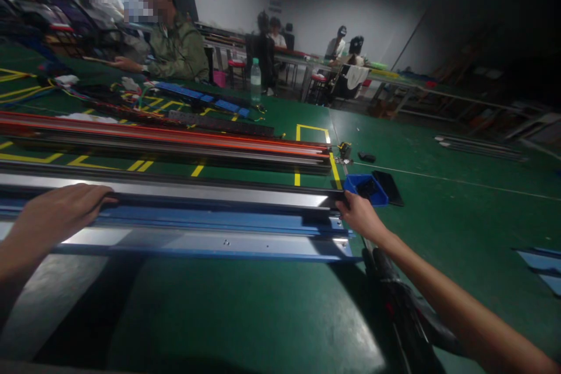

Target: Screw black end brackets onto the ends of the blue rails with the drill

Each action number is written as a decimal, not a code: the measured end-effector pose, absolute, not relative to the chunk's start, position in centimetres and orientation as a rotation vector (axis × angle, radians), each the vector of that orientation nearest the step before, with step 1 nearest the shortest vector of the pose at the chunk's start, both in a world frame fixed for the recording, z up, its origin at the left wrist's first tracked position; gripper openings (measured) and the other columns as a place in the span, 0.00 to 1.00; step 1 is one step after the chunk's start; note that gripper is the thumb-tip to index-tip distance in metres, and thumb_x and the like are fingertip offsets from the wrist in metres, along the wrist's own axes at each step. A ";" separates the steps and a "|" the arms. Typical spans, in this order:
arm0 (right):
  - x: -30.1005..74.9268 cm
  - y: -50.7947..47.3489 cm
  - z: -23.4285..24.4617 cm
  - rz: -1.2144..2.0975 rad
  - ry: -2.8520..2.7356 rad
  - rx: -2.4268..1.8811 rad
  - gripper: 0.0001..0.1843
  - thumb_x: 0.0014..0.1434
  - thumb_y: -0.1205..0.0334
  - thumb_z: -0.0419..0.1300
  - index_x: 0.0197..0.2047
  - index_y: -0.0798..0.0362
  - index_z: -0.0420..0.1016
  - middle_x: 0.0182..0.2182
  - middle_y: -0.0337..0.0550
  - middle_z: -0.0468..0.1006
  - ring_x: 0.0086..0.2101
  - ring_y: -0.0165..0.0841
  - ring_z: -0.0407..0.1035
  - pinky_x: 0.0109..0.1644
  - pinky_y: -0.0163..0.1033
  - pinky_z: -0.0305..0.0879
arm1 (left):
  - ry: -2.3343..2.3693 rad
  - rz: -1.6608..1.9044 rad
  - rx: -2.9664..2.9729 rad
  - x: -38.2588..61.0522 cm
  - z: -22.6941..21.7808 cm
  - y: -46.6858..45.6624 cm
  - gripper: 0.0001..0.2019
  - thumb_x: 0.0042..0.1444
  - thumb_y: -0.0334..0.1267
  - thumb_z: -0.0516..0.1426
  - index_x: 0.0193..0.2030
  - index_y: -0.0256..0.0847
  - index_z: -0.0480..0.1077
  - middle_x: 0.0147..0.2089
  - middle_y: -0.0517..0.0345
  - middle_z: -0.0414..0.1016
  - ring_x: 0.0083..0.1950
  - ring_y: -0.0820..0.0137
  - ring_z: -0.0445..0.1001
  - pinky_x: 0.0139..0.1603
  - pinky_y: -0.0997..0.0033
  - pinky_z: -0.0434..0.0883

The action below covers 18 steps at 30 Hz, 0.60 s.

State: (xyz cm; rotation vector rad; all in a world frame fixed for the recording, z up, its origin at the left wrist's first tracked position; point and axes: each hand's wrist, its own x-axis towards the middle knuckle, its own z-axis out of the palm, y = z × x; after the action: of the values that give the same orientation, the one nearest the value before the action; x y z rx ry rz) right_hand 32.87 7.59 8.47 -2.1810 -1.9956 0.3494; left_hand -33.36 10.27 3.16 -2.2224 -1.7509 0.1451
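A long black-and-silver metal profile (219, 194) lies crosswise in front of me. My left hand (65, 210) is closed over its near edge at the left, fingers partly hidden. At the right end, my right hand (360, 214) grips the profile's end between thumb and fingers. Just nearer to me and parallel lies a blue-and-silver metal profile (245, 243) with small holes in its face. Whether the two profiles touch, I cannot tell. Beyond them, an orange-and-black profile (210, 143) runs parallel.
A blue bin (379, 196) sits past my right hand, beside a dark flat panel (390, 187). A black-handled tool (390, 286) is below my right forearm. Wiring, blue strips (201, 96) and a bottle (255, 82) are farther back. A person in a green jacket (177, 49) sits across.
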 end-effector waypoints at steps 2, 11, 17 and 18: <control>32.9 7.9 8.6 0.332 -2.000 -2.183 0.08 0.70 0.64 0.56 0.46 0.58 0.75 0.38 0.54 0.83 0.37 0.42 0.79 0.36 0.39 0.61 | -1.682 0.133 -2.215 -32.7 3.6 10.4 0.24 0.69 0.38 0.42 0.52 0.29 0.76 0.51 0.35 0.80 0.52 0.53 0.78 0.53 0.60 0.69; 32.9 9.1 8.1 0.324 -1.995 -2.204 0.08 0.71 0.63 0.57 0.45 0.58 0.76 0.36 0.53 0.83 0.36 0.40 0.79 0.35 0.38 0.61 | -1.639 0.233 -2.123 -31.9 3.7 11.4 0.23 0.74 0.42 0.41 0.55 0.32 0.73 0.53 0.40 0.80 0.54 0.56 0.77 0.50 0.66 0.66; 33.1 9.7 7.9 0.317 -1.996 -2.251 0.09 0.71 0.62 0.57 0.45 0.57 0.77 0.34 0.52 0.84 0.35 0.41 0.79 0.34 0.37 0.60 | -1.684 0.219 -2.198 -32.5 3.1 12.5 0.21 0.74 0.40 0.42 0.56 0.33 0.72 0.55 0.42 0.80 0.55 0.59 0.76 0.52 0.68 0.66; 33.1 9.8 8.0 0.314 -2.000 -2.259 0.09 0.70 0.61 0.58 0.46 0.57 0.77 0.34 0.52 0.84 0.35 0.41 0.79 0.34 0.38 0.60 | -1.693 0.210 -2.206 -32.6 3.0 12.7 0.21 0.73 0.40 0.42 0.57 0.33 0.72 0.56 0.41 0.79 0.56 0.59 0.76 0.52 0.68 0.66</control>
State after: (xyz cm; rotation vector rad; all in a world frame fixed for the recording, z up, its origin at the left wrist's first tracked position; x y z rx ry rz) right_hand 33.13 9.84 7.98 -2.2586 -2.0001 0.3138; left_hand -32.62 12.70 3.03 -2.2057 -1.6934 0.2099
